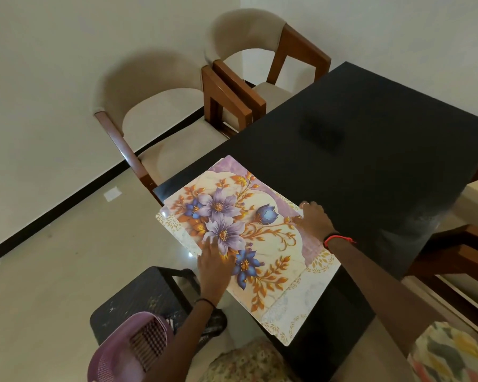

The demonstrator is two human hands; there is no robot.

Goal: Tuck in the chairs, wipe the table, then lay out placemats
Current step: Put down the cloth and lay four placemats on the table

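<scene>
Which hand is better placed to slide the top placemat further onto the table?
Probably the right hand: it lies flat at the placemat stack's inner edge, beside bare dark table. The left hand rests at the overhanging edge.

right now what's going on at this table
A person is laying out placemats. A stack of floral placemats lies at the near corner of the dark table, overhanging its edge. The left hand and the right hand both rest flat on the top mat, nothing pinched. No mat lies elsewhere on the table yet. Two cream chairs stand at the far side.
</scene>
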